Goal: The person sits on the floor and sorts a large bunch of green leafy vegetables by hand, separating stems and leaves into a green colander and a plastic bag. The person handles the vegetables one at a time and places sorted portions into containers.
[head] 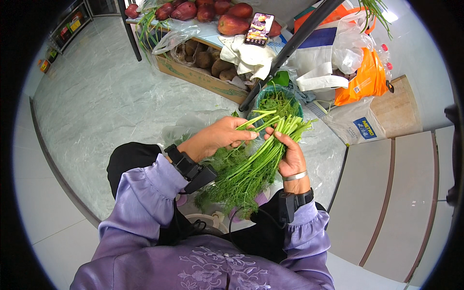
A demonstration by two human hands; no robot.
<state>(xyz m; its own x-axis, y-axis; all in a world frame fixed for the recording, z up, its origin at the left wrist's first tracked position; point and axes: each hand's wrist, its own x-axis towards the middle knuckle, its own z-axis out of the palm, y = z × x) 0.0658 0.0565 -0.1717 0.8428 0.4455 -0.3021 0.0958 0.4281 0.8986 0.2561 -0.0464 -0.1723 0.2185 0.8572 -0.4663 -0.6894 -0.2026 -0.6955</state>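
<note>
A thick bunch of feathery green herb (pixel 250 170), like dill or fennel fronds, hangs with its fronds down towards my lap. My right hand (pixel 290 152) is closed around its pale stems, which point up and away. Just left of it, my left hand (pixel 230 134) pinches a few separate stems between thumb and fingers, their cut ends pointing right. Beyond both hands stands a bin with a teal liner (pixel 300 108), holding loose green fronds and stalks. A clear plastic bag (pixel 177 127) with some greenery lies on the floor behind my left hand.
A black table leg (pixel 268 78) stands beside the bin. Under the low table sits a cardboard box (pixel 195 78) of brown tubers. Red-skinned produce (pixel 233 24), a phone (pixel 259 29) and a white cloth (pixel 250 58) lie on top. Bags (pixel 362 76) and a wooden board (pixel 398 108) are at right.
</note>
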